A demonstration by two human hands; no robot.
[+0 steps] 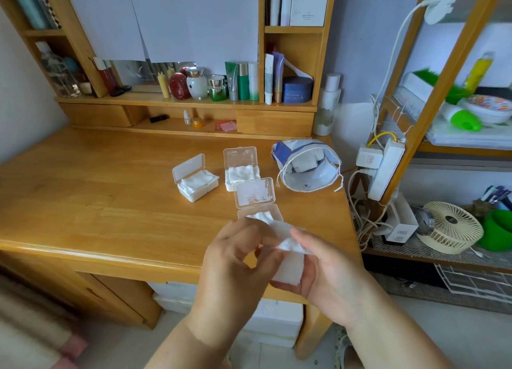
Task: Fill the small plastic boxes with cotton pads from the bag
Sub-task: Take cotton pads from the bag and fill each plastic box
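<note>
Both your hands are up over the near edge of the desk (110, 191). Your right hand (321, 271) cradles a stack of cotton pads (288, 271) with curled fingers, and your left hand (238, 260) is pinching the top pad off it.

Just beyond your hands sits the nearest box (259, 202), lid flipped open, a few pads inside. Two more open boxes, the left box (195, 181) and the far box (241, 167), are stuffed full. The bag (307, 165) lies on its side to the right, mouth open, pads visible inside.
</note>
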